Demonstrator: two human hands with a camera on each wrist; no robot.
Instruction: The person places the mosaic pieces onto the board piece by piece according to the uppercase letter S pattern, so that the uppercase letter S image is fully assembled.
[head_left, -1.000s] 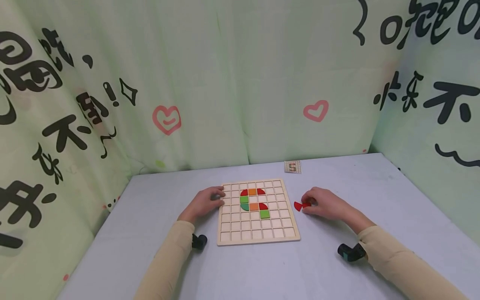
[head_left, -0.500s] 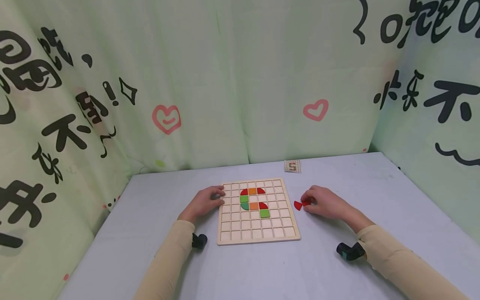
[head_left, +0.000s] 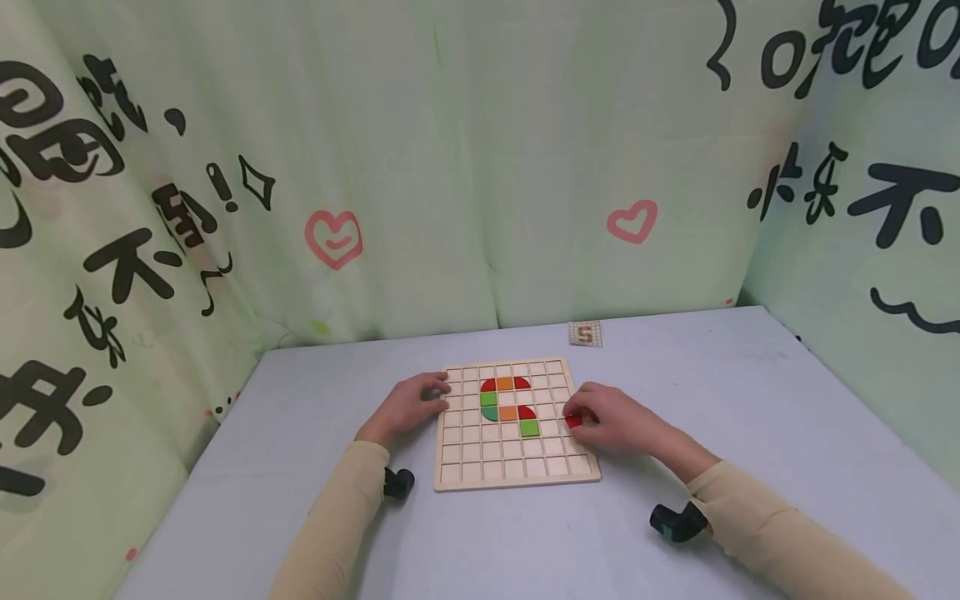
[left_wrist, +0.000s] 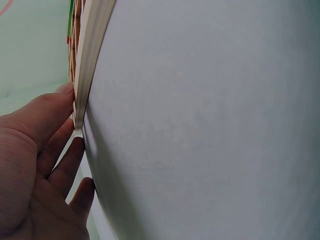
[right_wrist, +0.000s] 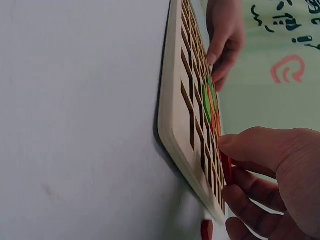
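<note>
A wooden grid board (head_left: 517, 482) lies on the table, with red quarter-round, orange, green and teal pieces in some of its cells. The green square (head_left: 529, 428) is the nearest of them. My right hand (head_left: 621, 418) pinches a red piece (right_wrist: 226, 169) between thumb and fingers, over the board's right edge. Part of that piece shows in the head view too. Another red piece (right_wrist: 207, 229) lies on the table beside the board, hidden behind the hand in the head view. With relaxed fingers, my left hand (head_left: 408, 403) touches the board's left edge near the far corner.
At the table's back edge lies a small card (head_left: 585, 333) printed with a grid and a figure like a 5. A white cloth (head_left: 300, 417) covers the table. Curtains (head_left: 480, 167) with writing and hearts hang behind and at both sides.
My right hand has picked up a red piece from the table right of the board and moved left with it to the board's right edge. My left hand stays put.
</note>
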